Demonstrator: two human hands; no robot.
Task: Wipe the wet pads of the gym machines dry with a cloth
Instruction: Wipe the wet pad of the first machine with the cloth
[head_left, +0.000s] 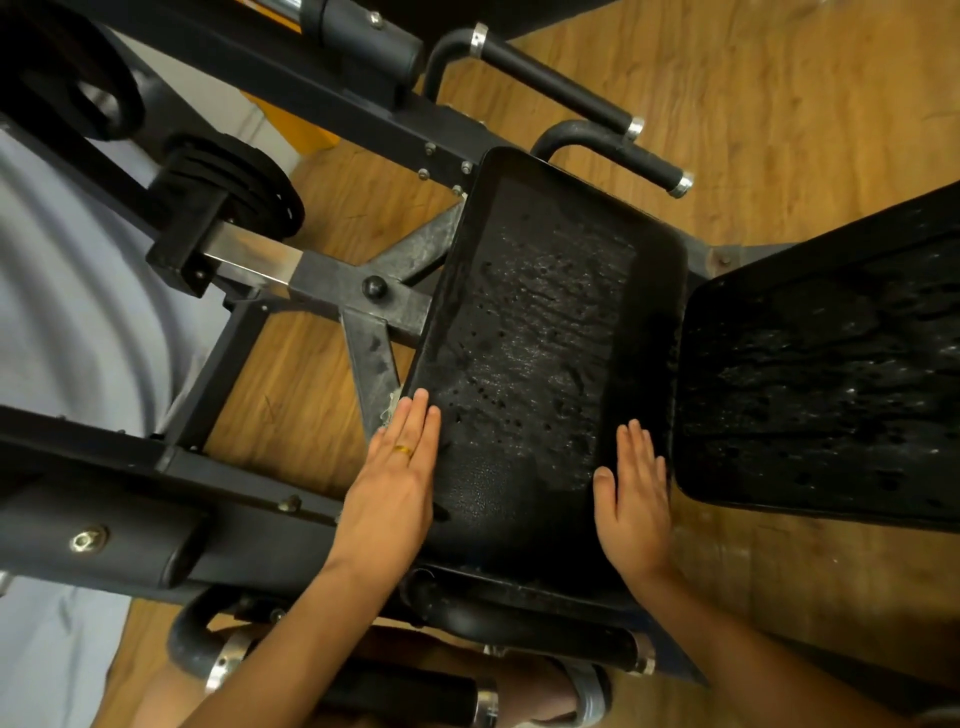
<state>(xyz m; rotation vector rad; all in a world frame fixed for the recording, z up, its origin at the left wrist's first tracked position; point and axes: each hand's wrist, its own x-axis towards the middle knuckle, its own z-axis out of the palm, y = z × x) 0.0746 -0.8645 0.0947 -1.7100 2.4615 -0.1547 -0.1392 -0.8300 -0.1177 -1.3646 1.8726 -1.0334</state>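
While no cloth shows anywhere in view, the wiping looks not yet begun. Under it all is the brown wooden floor (779, 104), and on it stands the big black metal gym machine frame (332, 280). At the right a wide black padded cushion (831, 374) shines with water drops. Just beside it, in the middle, is the long black padded seat (545, 322). Its far part is wet and bumpy with drops, and its near part looks dull and drier. Both cushions are bolted to the frame, so I think they will not lift or slide. They look soft inside with a smooth leathery skin, and that skin is likely slippery while wet. A cloth should be pressed flat and pulled along them, with the edges as the place to steady things. The left hand (395, 483) lies flat on the near left edge of the seat, fingers straight and together, gripping nothing. The right hand (636, 499) lies flat on the near right edge, fingers straight too, gripping nothing. The wet patch sits between the two hands and just past the fingertips. A thin gold ring (403, 450) is on the left hand.
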